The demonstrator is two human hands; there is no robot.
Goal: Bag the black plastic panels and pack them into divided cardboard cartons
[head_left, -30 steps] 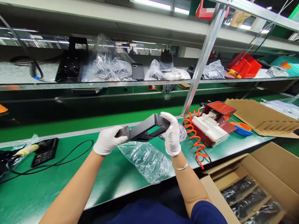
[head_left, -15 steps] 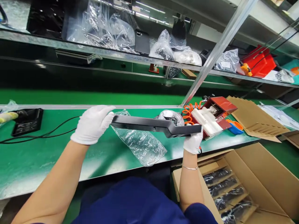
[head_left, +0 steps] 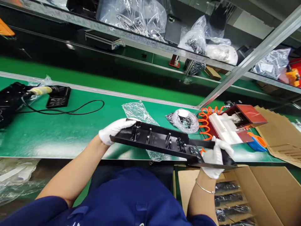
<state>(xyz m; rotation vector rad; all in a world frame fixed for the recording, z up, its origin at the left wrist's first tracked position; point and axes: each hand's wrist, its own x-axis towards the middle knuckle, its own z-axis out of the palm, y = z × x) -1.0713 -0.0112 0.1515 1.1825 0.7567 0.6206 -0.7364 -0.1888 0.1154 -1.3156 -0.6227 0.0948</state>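
Note:
A long black plastic housing (head_left: pixel 155 141) spans between my gloved hands above the bench's front edge. Its hollow inner side faces up, showing ribs and screw posts. My left hand (head_left: pixel 117 129) is closed around its left end. At the opposite, stepped end, my right hand (head_left: pixel 215 158) grips it, with part of the palm hidden by the housing. Beneath and behind it, a crumpled clear plastic bag (head_left: pixel 138 111) lies on the green bench.
A cable-tied bag bundle (head_left: pixel 185 121) and a red-and-white dispenser (head_left: pixel 225 125) with orange coiled hose (head_left: pixel 204 121) stand right of centre. An electric screwdriver (head_left: pixel 41 90) lies left. An open carton (head_left: pixel 270 191) with wrapped black parts sits below right. A metal shelf (head_left: pixel 150 44) crosses above.
The housing has been turned so that its hollow inside now faces up, and it sits lower. My view has shifted left, bringing more of the bench's left side into sight.

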